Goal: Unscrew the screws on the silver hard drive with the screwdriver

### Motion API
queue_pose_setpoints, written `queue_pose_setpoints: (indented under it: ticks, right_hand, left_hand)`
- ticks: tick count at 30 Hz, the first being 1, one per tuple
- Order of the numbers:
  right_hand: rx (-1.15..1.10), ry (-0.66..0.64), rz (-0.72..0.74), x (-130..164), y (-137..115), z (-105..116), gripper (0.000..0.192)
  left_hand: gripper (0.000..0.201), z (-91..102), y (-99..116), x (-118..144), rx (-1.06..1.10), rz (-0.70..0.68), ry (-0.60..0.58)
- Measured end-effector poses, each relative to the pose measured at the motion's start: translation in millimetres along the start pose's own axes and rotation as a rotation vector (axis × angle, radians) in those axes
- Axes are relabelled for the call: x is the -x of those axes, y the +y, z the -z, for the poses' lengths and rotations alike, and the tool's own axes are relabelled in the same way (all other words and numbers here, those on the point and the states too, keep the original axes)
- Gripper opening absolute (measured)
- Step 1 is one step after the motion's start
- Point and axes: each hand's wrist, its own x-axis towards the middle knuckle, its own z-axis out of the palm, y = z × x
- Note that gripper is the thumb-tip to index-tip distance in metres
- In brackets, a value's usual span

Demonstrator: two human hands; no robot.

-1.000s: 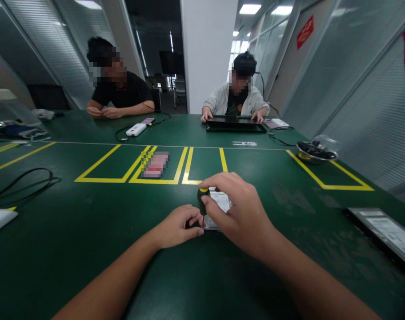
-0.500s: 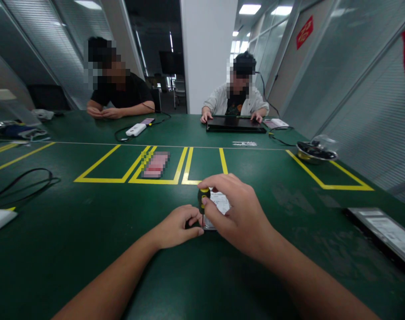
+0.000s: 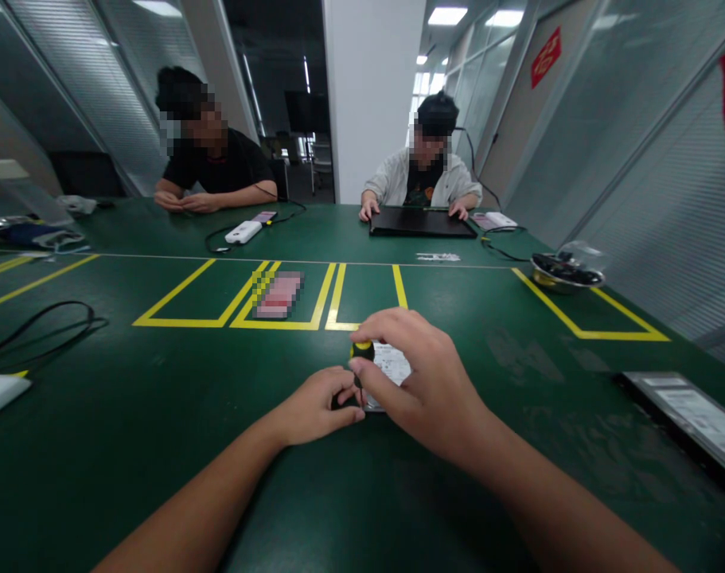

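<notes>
A screwdriver (image 3: 362,350) with a black and yellow handle is in my right hand (image 3: 425,378), gripped between thumb and forefinger. Its shaft points down at the left front corner of a hard drive (image 3: 391,364) with a white label, lying on the table. Where the tip meets the drive is too small to make out. My left hand (image 3: 323,404) rests at the drive's left side, fingers curled and thumb along the near corner, close to the screwdriver's shaft. The right hand covers the drive's right part.
The green table (image 3: 189,477) has yellow tape outlines, with a pink pixelated item (image 3: 278,294) in one. To the right lie a flat black-edged device (image 3: 690,414) and a bowl of dark parts (image 3: 567,274). Across sit two people, one holding a black panel (image 3: 422,223).
The screwdriver's handle has tilted to the left, and my right thumb and forefinger have shifted left with it. My left hand stays in place. The co-worker's black panel has tipped slightly.
</notes>
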Motion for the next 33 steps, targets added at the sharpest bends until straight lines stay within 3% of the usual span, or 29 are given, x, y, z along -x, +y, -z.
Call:
queue_pose_setpoints:
  ticks: [5, 10, 17, 22, 29, 33]
  right_hand:
    - [0.018, 0.001, -0.008, -0.2, 0.1, 0.6, 0.011]
    - [0.003, 0.017, 0.002, -0.3, 0.6, 0.0, 0.02]
    - [0.006, 0.005, -0.014, -0.5, 1.2, 0.4, 0.011]
    - [-0.002, 0.014, 0.031, -0.4, 1.5, 1.1, 0.023]
    - [-0.004, 0.0, -0.03, -0.1, 1.3, -0.7, 0.012]
    - [-0.002, 0.011, 0.008, 0.7, 1.8, 0.2, 0.022]
  left_hand:
    - [0.016, -0.9, -2.6, -0.2, -0.015, -0.001, 0.016]
    - [0.013, -0.6, -2.4, -0.9, -0.001, -0.018, -0.003]
    - [0.015, -0.2, -0.4, -0.6, -0.009, -0.009, 0.024]
    - [0.013, 1.8, 1.5, -1.3, -0.005, -0.017, -0.006]
    - [0.016, 0.6, 0.5, -1.2, -0.014, -0.013, 0.016]
    - [0.014, 0.2, -0.3, -1.4, 0.0, -0.003, 0.001]
